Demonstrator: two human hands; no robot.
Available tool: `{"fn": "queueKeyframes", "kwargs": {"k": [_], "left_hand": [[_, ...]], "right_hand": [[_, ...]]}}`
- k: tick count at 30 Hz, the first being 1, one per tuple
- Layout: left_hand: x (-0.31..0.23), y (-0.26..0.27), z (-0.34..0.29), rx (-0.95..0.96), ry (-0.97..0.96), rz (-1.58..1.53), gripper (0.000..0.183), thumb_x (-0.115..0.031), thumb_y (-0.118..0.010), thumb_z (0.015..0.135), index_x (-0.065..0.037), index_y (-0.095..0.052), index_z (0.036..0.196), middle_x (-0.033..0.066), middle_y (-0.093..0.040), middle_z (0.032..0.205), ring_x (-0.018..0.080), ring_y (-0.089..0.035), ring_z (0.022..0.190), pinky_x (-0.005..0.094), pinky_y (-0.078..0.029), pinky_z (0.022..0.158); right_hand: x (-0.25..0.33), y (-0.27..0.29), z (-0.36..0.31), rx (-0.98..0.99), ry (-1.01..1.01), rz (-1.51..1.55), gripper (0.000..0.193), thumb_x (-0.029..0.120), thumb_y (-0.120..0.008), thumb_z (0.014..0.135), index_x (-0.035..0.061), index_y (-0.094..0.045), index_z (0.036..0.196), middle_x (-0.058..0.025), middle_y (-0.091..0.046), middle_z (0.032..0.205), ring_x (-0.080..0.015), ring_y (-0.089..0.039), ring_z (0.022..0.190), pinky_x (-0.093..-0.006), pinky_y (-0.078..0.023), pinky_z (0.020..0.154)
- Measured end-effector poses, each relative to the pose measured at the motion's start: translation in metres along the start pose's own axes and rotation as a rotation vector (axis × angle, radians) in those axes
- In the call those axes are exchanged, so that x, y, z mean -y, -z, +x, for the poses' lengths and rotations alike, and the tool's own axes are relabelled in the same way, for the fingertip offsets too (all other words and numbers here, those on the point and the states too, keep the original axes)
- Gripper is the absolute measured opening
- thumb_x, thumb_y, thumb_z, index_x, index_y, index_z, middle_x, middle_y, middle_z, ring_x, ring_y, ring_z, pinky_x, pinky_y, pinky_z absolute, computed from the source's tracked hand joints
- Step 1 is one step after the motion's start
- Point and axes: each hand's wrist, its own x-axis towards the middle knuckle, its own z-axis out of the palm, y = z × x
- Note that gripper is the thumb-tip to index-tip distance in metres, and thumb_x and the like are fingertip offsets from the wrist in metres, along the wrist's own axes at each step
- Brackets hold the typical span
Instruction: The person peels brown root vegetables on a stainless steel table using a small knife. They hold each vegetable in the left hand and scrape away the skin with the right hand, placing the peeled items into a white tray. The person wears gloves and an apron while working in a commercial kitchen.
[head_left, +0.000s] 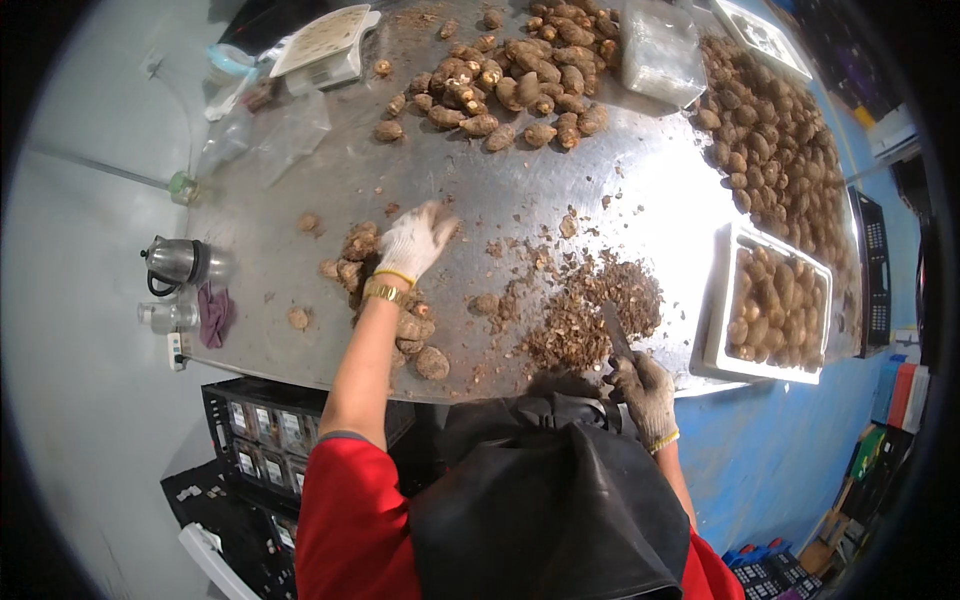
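My left hand (418,240), in a white knit glove, is stretched out over the metal table, its fingers extended and slightly blurred. Nothing shows in it. Beside and beneath that wrist lies a small group of brown taro roots (432,362). My right hand (648,398), in a soiled glove, is closed around a knife (617,330) near the table's front edge. Its blade points away from me, over a heap of brown peel scraps (575,325). One small brown piece (485,304) lies left of the scraps.
A large taro pile (530,75) sits at the back, beside a clear plastic bin (662,55). More taro (775,140) spreads along the right, near a white crate (715,330) filled with roots. A scale (325,45), kettle (172,262) and purple cloth (213,315) stand left.
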Motion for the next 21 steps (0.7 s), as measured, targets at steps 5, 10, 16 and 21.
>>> {"fn": "queueKeyframes", "kwargs": {"k": [5, 10, 16, 21], "left_hand": [[0.05, -0.047, -0.057, 0.216, 0.027, 0.503, 0.031, -0.038, -0.061, 0.08, -0.01, -0.072, 0.09, 0.0136, -0.067, 0.095, 0.0292, -0.064, 0.092, 0.0415, -0.051, 0.077], [0.061, -0.078, -0.074, 0.058, 0.031, 0.468, 0.046, -0.04, -0.062, 0.08, -0.008, -0.064, 0.112, 0.0117, -0.062, 0.11, 0.03, -0.057, 0.108, 0.0462, -0.047, 0.088], [-0.005, -0.048, -0.091, -0.005, 0.097, -1.094, 0.063, -0.005, -0.073, 0.079, -0.003, -0.046, 0.136, 0.0149, -0.052, 0.134, 0.0239, -0.051, 0.122, 0.0392, -0.046, 0.101], [-0.084, -0.032, -0.104, 0.135, 0.052, -1.379, 0.06, 0.0, -0.072, 0.08, -0.002, -0.044, 0.133, 0.0106, -0.05, 0.13, 0.021, -0.053, 0.115, 0.0369, -0.049, 0.097]], "right_hand": [[0.017, -0.009, -0.006, 0.021, 0.029, 0.013, 0.026, 0.024, -0.061, 0.095, -0.0015, -0.066, 0.098, -0.005, -0.065, 0.074, -0.0093, -0.057, 0.068, -0.0281, -0.047, 0.063], [0.006, -0.013, -0.001, 0.025, 0.089, -0.155, 0.028, 0.028, -0.062, 0.093, 0.0008, -0.066, 0.099, -0.0099, -0.063, 0.074, -0.0179, -0.059, 0.069, -0.0328, -0.047, 0.064], [0.035, -0.004, -0.005, 0.046, 0.019, -0.128, 0.026, 0.031, -0.062, 0.091, 0.0052, -0.066, 0.096, -0.0156, -0.064, 0.073, -0.0296, -0.065, 0.068, -0.0389, -0.048, 0.062], [0.045, -0.004, -0.005, 0.02, 0.141, -0.18, 0.024, 0.027, -0.062, 0.091, 0.0044, -0.065, 0.097, -0.0165, -0.06, 0.069, -0.0299, -0.061, 0.065, -0.0392, -0.047, 0.06]]}}
